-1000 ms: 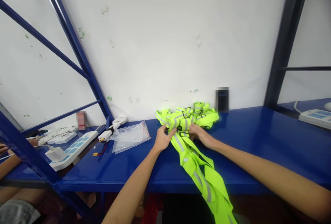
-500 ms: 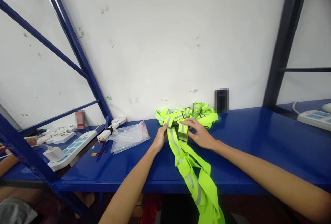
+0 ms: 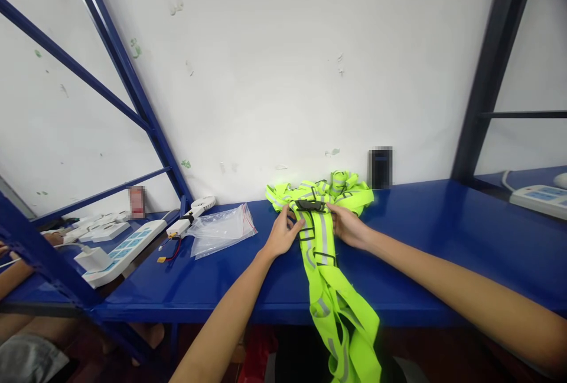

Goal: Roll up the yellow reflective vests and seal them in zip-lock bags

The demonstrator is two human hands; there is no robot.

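Neon-yellow reflective straps (image 3: 326, 240) with grey stripes run from between my hands down over the table's front edge. A black buckle (image 3: 310, 206) lies across their top end. My left hand (image 3: 283, 232) grips the strap's left side, thumb in front and fingers curled behind. On the right side, my right hand (image 3: 348, 223) pinches the strap beside the buckle, its fingers partly hidden. Black slider adjusters (image 3: 325, 259) sit on the straps below the buckle. Directly behind my hands, more yellow straps (image 3: 345, 185) lie bunched against the wall.
Left of my hands lie a clear plastic bag (image 3: 224, 231), a small white fan (image 3: 204, 204) and a battery lead with a yellow connector (image 3: 163, 259). A power strip (image 3: 128, 253) stands by the blue frame post. A dark box (image 3: 380, 169) stands by the wall. Another person's arm shows far left.
The buckle, mostly covered before, now faces up across the straps. My hands have turned the strap ends so they hang side by side, with the slider adjusters showing.
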